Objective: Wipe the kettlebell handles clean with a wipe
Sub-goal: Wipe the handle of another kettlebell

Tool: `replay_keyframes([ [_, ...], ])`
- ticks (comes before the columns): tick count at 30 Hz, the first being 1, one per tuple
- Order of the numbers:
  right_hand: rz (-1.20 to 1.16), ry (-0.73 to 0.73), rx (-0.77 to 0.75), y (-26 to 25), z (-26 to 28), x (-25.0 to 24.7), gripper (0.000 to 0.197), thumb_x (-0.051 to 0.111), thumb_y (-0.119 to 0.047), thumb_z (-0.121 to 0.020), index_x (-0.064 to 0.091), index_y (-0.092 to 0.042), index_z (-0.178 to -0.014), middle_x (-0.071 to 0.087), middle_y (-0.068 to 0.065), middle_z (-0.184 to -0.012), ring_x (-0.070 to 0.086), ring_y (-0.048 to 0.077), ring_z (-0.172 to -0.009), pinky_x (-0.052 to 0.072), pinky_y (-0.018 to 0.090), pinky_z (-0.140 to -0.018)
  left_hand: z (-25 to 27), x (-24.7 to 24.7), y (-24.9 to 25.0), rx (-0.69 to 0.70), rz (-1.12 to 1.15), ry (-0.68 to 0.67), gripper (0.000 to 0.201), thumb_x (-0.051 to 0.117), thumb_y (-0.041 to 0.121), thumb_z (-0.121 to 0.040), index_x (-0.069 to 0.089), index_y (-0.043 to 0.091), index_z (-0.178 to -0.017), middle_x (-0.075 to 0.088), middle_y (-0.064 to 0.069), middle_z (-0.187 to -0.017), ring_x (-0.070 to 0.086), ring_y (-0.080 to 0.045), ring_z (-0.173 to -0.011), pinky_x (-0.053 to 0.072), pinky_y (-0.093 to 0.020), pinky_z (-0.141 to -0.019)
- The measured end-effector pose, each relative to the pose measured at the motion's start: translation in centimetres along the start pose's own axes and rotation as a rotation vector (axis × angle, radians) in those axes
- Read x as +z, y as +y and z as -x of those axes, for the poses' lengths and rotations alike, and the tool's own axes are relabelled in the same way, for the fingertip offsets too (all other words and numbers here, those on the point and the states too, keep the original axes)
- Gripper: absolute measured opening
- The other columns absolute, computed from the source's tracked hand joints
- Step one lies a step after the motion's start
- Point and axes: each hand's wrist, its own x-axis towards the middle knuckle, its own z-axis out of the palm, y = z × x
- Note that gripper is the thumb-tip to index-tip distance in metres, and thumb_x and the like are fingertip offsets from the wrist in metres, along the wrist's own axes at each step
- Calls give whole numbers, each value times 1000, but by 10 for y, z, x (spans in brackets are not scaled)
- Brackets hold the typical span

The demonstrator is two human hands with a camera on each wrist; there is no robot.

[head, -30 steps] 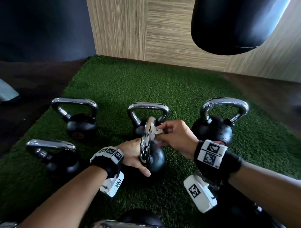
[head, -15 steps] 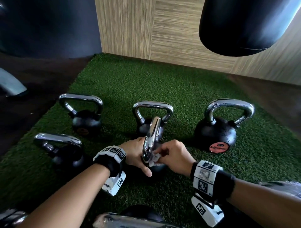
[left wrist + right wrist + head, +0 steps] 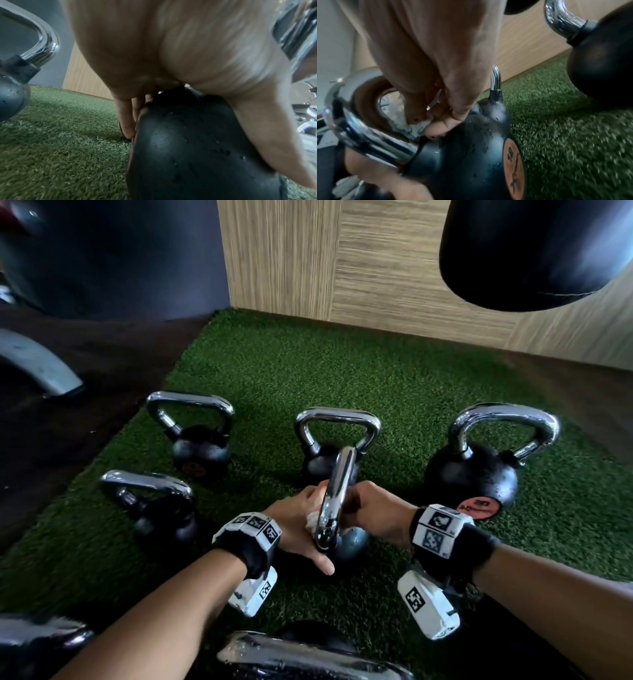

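A small black kettlebell (image 3: 347, 541) stands on green turf (image 3: 376, 378) among other kettlebells (image 3: 202, 450), with its chrome handle (image 3: 337, 491) edge-on to the head camera. The left hand (image 3: 296, 523) grasps the ball, fingers down its far side and thumb along the near side. The right hand (image 3: 376, 513) is clenched around a crumpled white wipe (image 3: 312, 521), holding it against the handle low inside the loop.

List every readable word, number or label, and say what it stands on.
No text can be read.
Red label on the big right kettlebell: too blurred.
Orange label on the held kettlebell: marks illegible.
Left wrist band and right wrist band: square code patterns, no words.
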Motion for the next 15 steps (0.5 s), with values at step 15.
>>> replay_keyframes([
  [15, -851, -162, 150, 12, 4, -5, 48, 59, 6, -83, 54, 4, -131, 69, 13, -103, 68, 20, -88, 56, 33, -91, 1, -10, 8, 139, -30, -14, 98, 90, 64, -56, 38, 42, -136, 40, 5, -144, 37, -22, -138, 43, -41, -113],
])
